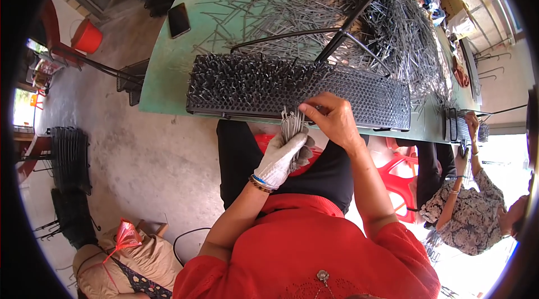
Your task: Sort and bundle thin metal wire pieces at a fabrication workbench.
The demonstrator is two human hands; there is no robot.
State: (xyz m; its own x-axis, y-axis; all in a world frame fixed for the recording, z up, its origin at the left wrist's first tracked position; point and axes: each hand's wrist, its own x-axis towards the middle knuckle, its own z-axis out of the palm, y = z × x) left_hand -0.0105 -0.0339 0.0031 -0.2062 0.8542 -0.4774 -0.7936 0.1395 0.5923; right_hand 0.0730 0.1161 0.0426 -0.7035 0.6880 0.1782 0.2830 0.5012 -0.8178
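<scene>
My left hand (276,160), in a pale work glove, is closed around a bundle of thin grey metal rods (291,123) standing upright in its grip. My bare right hand (336,122) has thumb and forefinger pinched at the bundle's top end; what lies between the fingertips is too small to make out. Just beyond both hands is a long black perforated rack (373,99) on the table edge. Upright dark rods (241,83) crowd its left and middle holes, while the holes toward the right show bare.
The green table (163,83) carries a large heap of loose metal rods (393,35) and a dark phone (179,20). A black bar frame (359,12) rises behind the rack. At right, another person (466,209) works; a red bucket (86,36) stands left.
</scene>
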